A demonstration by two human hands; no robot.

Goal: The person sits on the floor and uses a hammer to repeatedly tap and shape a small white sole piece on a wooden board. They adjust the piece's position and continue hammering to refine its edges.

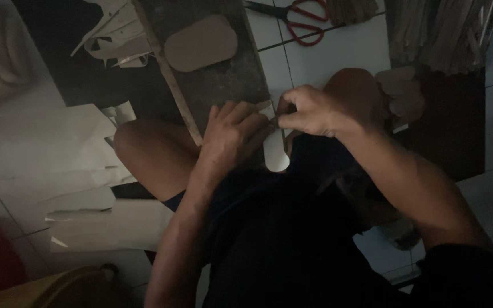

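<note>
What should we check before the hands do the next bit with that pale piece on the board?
1. Left hand pressing flat on the dark board: ok.
2. Right hand pinching the pale piece at its top: ok.
3. Any tool in the pinch: cannot tell, too dim.
4. Red-handled scissors lying away from both hands: ok.
5. Tan oval cutout lying apart from the fingers: ok.

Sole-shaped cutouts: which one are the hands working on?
The pale cutout between the left hand and right hand. The tan cutout lies untouched on the dark board; others are stacked right.
</note>
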